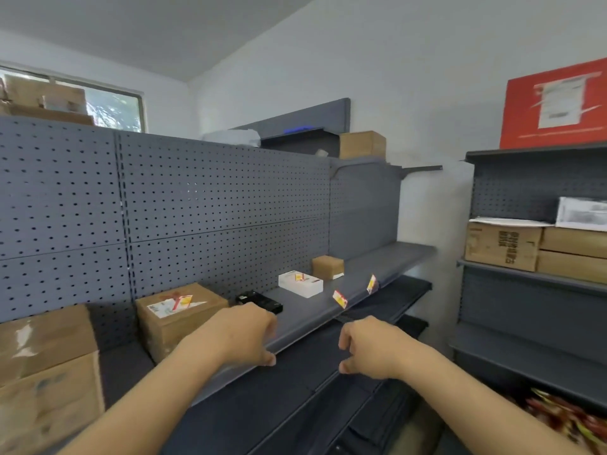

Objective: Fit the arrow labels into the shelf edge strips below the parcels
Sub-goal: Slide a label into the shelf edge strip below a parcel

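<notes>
A grey shelf point(368, 267) carries parcels: a brown box point(177, 316) with a red-yellow arrow label on top, a black parcel point(259, 301), a white box point(300, 284) with a label on it, and a small brown box point(327, 267). Two red-yellow arrow labels point(340, 299) point(371, 284) stand in the shelf edge strip point(308, 333). My left hand point(246, 333) rests at the strip's edge below the black parcel, fingers curled, nothing seen in it. My right hand point(368, 348) hovers just right of it in front of the strip, fingers loosely curled, holding nothing visible.
Large cardboard boxes point(46, 372) stand at the left on the shelf. Lower grey shelves point(328, 405) run beneath. A second rack point(532, 277) at the right holds brown cartons, with a red box point(555, 103) on top. Colourful packets point(565, 418) lie at the lower right.
</notes>
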A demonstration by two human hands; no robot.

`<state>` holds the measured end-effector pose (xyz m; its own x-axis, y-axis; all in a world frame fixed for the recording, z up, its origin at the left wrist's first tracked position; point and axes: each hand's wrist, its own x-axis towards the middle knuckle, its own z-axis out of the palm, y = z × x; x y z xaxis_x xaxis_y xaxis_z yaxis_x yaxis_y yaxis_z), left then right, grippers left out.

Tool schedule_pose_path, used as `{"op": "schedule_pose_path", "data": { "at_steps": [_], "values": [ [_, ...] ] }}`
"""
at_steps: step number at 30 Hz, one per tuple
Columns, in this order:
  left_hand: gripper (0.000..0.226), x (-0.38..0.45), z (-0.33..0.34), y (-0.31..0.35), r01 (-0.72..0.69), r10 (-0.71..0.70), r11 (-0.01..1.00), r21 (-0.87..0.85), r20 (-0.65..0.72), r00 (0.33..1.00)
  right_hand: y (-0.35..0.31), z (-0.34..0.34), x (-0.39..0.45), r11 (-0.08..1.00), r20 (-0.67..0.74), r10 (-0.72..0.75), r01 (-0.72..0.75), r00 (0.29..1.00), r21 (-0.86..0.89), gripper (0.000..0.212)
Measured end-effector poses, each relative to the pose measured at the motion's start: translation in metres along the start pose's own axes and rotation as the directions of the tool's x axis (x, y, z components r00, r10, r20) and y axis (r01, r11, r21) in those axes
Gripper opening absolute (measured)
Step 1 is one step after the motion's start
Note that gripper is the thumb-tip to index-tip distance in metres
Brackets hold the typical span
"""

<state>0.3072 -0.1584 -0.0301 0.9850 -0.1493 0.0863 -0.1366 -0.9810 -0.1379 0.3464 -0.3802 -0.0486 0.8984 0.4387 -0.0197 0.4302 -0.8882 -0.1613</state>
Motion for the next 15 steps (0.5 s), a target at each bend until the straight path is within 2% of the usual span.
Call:
{"op": "schedule_pose_path", "data": {
  "at_steps": [10,15],
  "values": [
    [0.042,0.169,0.024,0.019,-0.121,0.122,0.992,-0.027,0.040,0.992,0.090,-0.006,0.099,0.992,-0.019,0.120,-0.119,0.993,0.036,0.044],
    [0.036,0.253,0.032,0.028,-0.161,0.163,0.986,-0.046,0.046,0.986,0.133,-0.010,0.154,0.988,-0.032,0.152,-0.151,0.988,0.045,0.040]
  ]
}}
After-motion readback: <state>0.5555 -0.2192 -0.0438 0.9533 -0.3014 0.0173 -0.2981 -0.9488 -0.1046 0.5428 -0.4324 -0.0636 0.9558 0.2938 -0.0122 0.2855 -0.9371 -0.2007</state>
